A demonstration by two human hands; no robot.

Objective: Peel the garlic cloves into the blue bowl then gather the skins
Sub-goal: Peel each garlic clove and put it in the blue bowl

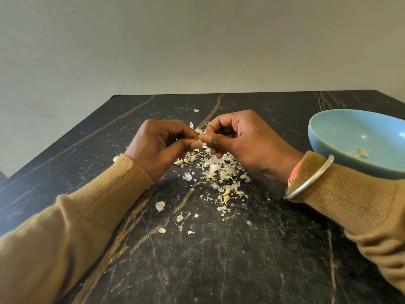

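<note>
I see only a sliver of the garlic clove [200, 137] between the fingers [186, 144]; the blue bowl [341, 128], by the table's [219, 260] right edge, is cut off.
</note>
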